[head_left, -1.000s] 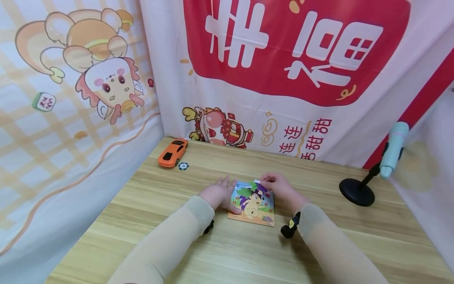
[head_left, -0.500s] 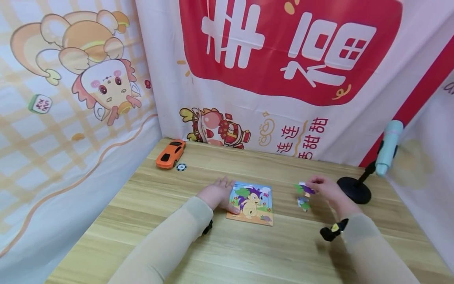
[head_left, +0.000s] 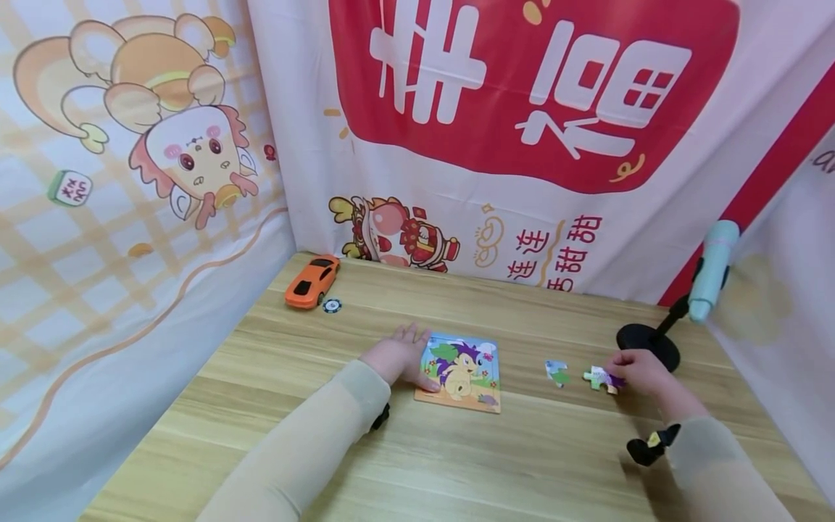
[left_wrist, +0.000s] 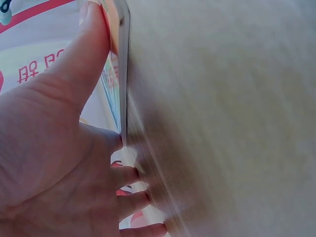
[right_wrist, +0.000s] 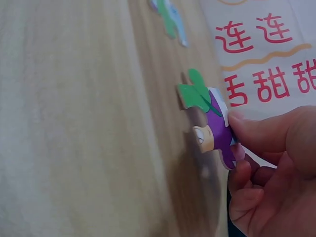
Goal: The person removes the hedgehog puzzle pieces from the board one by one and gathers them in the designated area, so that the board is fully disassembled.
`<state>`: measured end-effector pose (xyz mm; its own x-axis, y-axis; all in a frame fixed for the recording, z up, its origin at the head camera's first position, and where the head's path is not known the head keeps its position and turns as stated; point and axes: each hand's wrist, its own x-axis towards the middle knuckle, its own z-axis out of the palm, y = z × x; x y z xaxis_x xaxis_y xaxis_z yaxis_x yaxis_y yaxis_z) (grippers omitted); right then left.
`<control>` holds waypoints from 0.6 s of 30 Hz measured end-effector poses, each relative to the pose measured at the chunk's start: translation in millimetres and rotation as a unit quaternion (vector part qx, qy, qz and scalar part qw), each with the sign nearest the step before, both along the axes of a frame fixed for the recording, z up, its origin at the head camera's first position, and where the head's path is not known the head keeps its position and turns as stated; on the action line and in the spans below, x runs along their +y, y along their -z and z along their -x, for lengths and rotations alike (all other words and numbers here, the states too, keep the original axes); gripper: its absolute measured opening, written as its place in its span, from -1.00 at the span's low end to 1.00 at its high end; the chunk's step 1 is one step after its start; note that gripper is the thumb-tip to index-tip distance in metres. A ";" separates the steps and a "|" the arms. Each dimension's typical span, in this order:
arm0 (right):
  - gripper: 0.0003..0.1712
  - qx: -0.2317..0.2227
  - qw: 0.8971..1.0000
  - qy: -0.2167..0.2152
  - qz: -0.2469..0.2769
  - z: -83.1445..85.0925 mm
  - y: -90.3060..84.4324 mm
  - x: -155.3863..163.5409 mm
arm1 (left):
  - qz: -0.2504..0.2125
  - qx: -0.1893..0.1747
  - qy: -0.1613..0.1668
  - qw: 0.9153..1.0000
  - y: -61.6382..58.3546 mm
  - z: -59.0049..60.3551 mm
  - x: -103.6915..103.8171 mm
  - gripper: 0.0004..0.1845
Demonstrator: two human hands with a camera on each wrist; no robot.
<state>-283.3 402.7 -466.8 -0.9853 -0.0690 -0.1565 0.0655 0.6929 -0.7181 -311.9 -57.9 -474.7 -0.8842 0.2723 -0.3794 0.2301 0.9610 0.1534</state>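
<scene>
My left hand (head_left: 399, 360) lies at the left edge of a square hedgehog jigsaw puzzle (head_left: 471, 370). Its thumb rests on the puzzle board, while the other fingers are spread straight against the table, as the left wrist view shows beside the board's edge (left_wrist: 124, 74). Well to the right of the board, my right hand (head_left: 642, 373) pinches a jigsaw piece (right_wrist: 219, 128) printed green, purple and cream. That piece is tilted just over the tabletop; whether it touches the wood is unclear. Between board and right hand lies a second, blue and green jigsaw piece (head_left: 557, 373).
An orange toy car (head_left: 313, 281) and a small round chip (head_left: 332, 306) sit at the table's back left. A black stand (head_left: 646, 341) holding a pale teal device (head_left: 714, 268) is just behind my right hand. Printed curtains (head_left: 457, 167) border the table.
My right hand has lifted the green and purple jigsaw piece off the board and carried it rightward, past the second piece, down near the table. The left hand has stayed on the board.
</scene>
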 end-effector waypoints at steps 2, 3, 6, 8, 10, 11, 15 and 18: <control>-0.81 0.002 1.000 0.005 -0.011 -0.7 3.7 0.1 | 0.000 -0.002 -0.001 1.000 -1.7 -1.0 0.0 0.42; -0.81 -0.001 1.000 0.010 -0.017 -1.0 5.1 0.1 | 0.000 -0.004 -0.001 1.000 -1.3 -0.5 -0.2 0.42; -0.78 -0.010 0.999 0.029 -0.040 0.0 7.6 -0.6 | -0.004 -0.010 -0.006 1.000 4.3 3.7 -1.0 0.45; -0.76 -0.011 0.998 0.039 -0.052 1.7 7.4 -3.0 | -0.005 -0.017 -0.010 1.000 4.6 4.3 -0.9 0.47; -0.76 -0.007 0.998 0.038 -0.057 5.1 5.1 -8.6 | -0.005 -0.018 -0.013 1.000 5.3 5.0 -0.9 0.47; -0.76 -0.007 0.998 0.036 -0.055 7.5 3.1 -12.9 | -0.004 -0.020 -0.014 1.000 4.3 4.5 -0.9 0.46; -0.75 0.016 0.999 0.015 -0.046 19.1 -7.4 -40.6 | 0.000 -0.016 -0.011 1.000 5.5 5.3 -1.9 0.46; -0.78 0.066 0.997 -0.010 -0.036 26.9 -14.2 -71.1 | 0.003 -0.016 -0.009 1.000 4.0 4.8 -2.3 0.46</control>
<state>-310.2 331.6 -452.5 -0.9962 -0.0812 -0.0304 -0.0403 0.7432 -0.6678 -316.6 -60.2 -478.7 -0.8767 0.2540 -0.4085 0.2079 0.9659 0.1544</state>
